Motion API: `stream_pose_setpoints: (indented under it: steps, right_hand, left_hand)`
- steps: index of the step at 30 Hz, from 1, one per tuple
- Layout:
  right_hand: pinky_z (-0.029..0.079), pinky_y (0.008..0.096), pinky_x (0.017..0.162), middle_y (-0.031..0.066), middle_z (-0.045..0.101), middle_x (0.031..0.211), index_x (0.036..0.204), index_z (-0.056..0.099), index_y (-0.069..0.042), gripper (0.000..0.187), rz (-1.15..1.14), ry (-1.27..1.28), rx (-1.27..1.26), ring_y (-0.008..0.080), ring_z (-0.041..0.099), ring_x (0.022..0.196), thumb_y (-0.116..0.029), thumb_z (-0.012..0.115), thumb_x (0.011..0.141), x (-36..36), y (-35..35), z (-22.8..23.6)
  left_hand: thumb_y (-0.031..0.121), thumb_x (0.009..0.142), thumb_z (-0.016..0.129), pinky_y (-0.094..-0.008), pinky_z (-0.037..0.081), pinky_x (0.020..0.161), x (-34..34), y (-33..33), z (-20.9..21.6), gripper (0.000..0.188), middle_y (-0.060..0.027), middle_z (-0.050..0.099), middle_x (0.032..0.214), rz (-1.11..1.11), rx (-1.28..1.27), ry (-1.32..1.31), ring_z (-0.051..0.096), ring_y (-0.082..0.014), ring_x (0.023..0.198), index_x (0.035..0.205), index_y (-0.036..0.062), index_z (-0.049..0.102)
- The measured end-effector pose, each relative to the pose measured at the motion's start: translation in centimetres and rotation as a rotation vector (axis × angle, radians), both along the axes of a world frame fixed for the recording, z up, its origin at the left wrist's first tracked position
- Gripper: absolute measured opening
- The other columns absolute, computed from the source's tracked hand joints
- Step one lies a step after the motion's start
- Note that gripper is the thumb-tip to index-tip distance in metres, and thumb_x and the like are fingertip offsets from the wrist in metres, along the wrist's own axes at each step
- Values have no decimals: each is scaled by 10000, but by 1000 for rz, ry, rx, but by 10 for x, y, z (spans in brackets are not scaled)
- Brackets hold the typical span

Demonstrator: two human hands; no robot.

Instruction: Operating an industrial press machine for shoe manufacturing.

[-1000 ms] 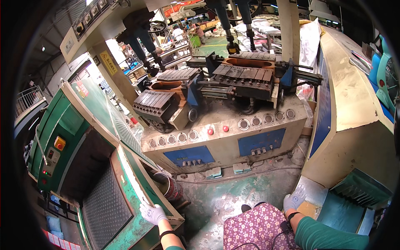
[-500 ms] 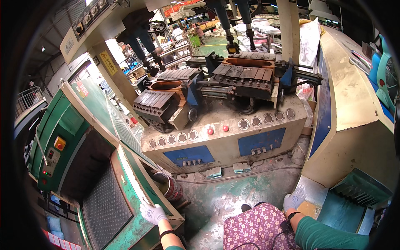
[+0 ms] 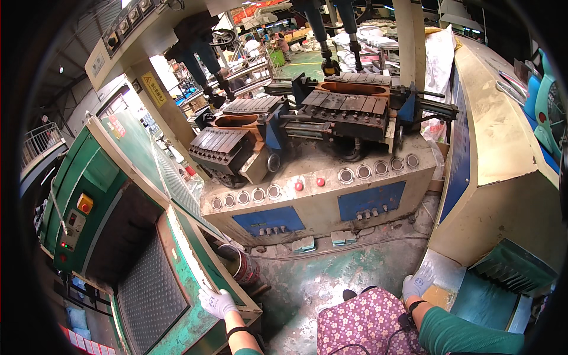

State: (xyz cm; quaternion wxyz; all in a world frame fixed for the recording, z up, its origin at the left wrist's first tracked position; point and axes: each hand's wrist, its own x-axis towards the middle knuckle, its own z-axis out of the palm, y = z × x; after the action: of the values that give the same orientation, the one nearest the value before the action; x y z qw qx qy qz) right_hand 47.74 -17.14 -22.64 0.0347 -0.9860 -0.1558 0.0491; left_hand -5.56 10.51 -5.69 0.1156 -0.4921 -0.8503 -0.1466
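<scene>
My left hand (image 3: pixel 217 302), in a pale work glove, lies on the scuffed edge of a green machine (image 3: pixel 192 267). Its fingers are stretched out and hold nothing. Inside that machine is a dark belt (image 3: pixel 152 290) with a studded surface. My right hand (image 3: pixel 418 281), gloved the same way, rests with fingers extended at the metal front of a beige machine (image 3: pixel 491 195). Close by it are a tan patch (image 3: pixel 438 296) and a blue-green chute surface (image 3: pixel 486 299) below a strip curtain (image 3: pixel 516 265).
Ahead stands a press (image 3: pixel 319 201) with two clamp stations, two red buttons and several round dials. Two pale green foot pedals (image 3: pixel 303 245) sit at its base, near a cable. A bucket (image 3: pixel 244 266) stands beside the green machine. My flowered apron (image 3: pixel 364 322) shows below.
</scene>
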Motion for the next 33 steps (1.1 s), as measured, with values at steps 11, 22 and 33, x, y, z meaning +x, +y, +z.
stream_pose_setpoints:
  steps: [11,22,33]
  right_hand:
    - [81,521,1287,118,170,1737,1647,208,-49,910,-1,23,-14,298,130,1608,-319,594,869,0,1,3]
    - [76,526,1288,124,166,1736,1648,198,-45,922,-4,36,-15,303,119,1609,-325,601,868,0,1,4]
    - [81,525,1287,126,178,1733,1643,216,-46,915,0,8,6,307,133,1606,-315,608,862,0,1,0]
  left_hand:
    - [276,814,749,-455,361,1165,4,-1,7,766,-165,495,1540,14,-55,-21,447,-330,1417,1506,101,468]
    - [277,804,753,-462,376,1148,1,0,1,778,-166,504,1525,9,-25,4,462,-337,1395,1504,97,463]
    - [266,790,755,-456,395,1126,-5,1,-7,757,-176,517,1499,4,11,33,479,-340,1367,1475,89,487]
